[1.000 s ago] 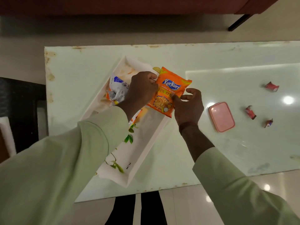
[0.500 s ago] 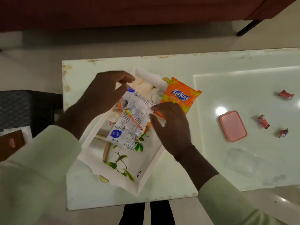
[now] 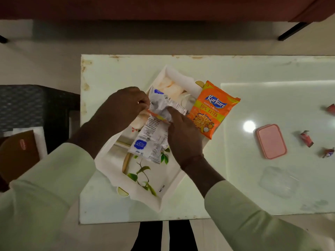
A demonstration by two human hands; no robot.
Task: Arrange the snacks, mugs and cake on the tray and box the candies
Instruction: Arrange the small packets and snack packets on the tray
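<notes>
A white tray with a leaf print lies slanted on the pale table. An orange Kurkure packet rests over the tray's right rim. Above the tray, a silvery white snack packet is held back-side up. My left hand pinches its upper left corner. My right hand grips its upper right part beside the orange packet. To the right lie a pink box lid, a clear box and three wrapped candies.
A dark woven chair stands left of the table, with a brown item on white paper beside it. A dark red sofa runs along the far side. The table's near edge is close to my body.
My left hand let go of the orange packet and lifted the silvery packet from the tray. My right hand moved from the orange packet onto the silvery one. The view shifted slightly.
</notes>
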